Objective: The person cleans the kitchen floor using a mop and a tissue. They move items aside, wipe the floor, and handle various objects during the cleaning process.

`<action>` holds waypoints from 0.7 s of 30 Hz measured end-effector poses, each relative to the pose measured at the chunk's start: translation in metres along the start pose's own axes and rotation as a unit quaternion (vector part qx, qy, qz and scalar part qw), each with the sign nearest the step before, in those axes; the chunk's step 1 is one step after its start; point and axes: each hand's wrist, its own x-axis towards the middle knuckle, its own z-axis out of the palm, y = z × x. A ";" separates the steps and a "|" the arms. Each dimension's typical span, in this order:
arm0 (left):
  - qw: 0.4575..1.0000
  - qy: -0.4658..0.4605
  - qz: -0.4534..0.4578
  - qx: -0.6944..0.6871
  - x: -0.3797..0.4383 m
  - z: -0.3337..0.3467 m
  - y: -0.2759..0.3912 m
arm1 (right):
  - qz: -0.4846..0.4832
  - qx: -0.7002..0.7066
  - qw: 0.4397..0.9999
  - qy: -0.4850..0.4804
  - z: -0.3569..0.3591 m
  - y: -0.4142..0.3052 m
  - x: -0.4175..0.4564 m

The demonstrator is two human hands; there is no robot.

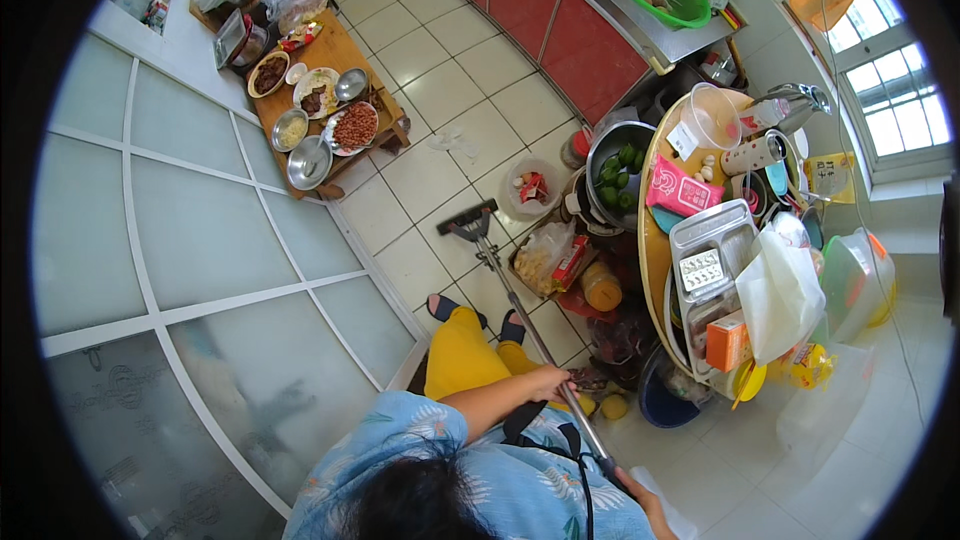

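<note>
My left hand is closed around the middle of a long metal mop handle. Lower down, my right hand grips the dark end of the same handle near my side. The handle slants away from me to a narrow dark mop head, which rests on the tiled floor in front of my slippers. A white plastic bin with some waste in it stands just right of the mop head. A few pale wet-looking marks or scraps lie on the tiles beyond it.
At the left, a low wooden table holds dishes of food beside frosted glass sliding panels. On the right stand a cardboard box of packages, a metal pot with green vegetables and a crowded round table. Red cabinets line the far side.
</note>
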 end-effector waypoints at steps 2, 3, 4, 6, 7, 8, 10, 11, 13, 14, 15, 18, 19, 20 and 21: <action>0.997 0.041 0.062 0.033 0.006 -0.031 0.015 | 0.052 0.065 0.996 -0.017 0.012 0.030 0.054; 0.990 0.067 0.102 0.068 0.009 -0.046 0.034 | 0.012 0.041 0.999 -0.021 0.029 0.015 0.060; 0.986 0.107 0.117 0.056 0.005 -0.055 0.058 | -0.029 0.015 0.999 -0.026 0.045 -0.001 0.065; 0.975 0.155 0.151 0.048 -0.008 -0.084 0.109 | -0.150 -0.093 0.984 -0.034 0.086 -0.072 0.086; 0.971 0.158 0.173 0.050 -0.013 -0.100 0.128 | -0.163 -0.118 0.979 -0.036 0.099 -0.085 0.097; 0.969 0.164 0.176 0.059 -0.021 -0.092 0.135 | -0.112 -0.070 0.990 -0.044 0.106 -0.094 0.100; 0.964 0.175 0.188 0.076 -0.054 -0.061 0.147 | -0.053 -0.055 0.997 -0.032 0.098 -0.106 0.083; 0.973 0.151 0.166 0.052 -0.051 -0.057 0.138 | -0.025 -0.049 0.998 -0.031 0.091 -0.114 0.073; 0.986 0.062 0.152 0.023 -0.045 -0.047 0.105 | -0.113 -0.121 0.985 -0.051 0.056 -0.108 0.045; 0.989 -0.001 0.150 0.010 -0.035 -0.042 0.084 | -0.096 -0.144 0.983 -0.053 0.036 -0.101 0.031; 0.992 -0.023 0.123 -0.026 -0.029 -0.027 0.063 | -0.075 -0.156 0.983 -0.053 0.015 -0.093 0.019; 0.994 -0.043 0.089 -0.052 -0.008 -0.018 0.021 | -0.007 -0.255 0.966 -0.036 -0.011 -0.072 0.007; 0.995 0.006 0.069 -0.068 -0.007 -0.017 0.016 | 0.018 -0.299 0.954 -0.029 -0.015 -0.070 0.012; 0.995 0.032 0.085 -0.030 -0.006 -0.018 0.017 | 0.068 -0.171 0.983 -0.028 -0.008 -0.075 0.019; 0.993 0.058 0.101 0.007 -0.006 -0.022 0.020 | 0.115 -0.040 0.992 -0.026 0.011 -0.079 0.027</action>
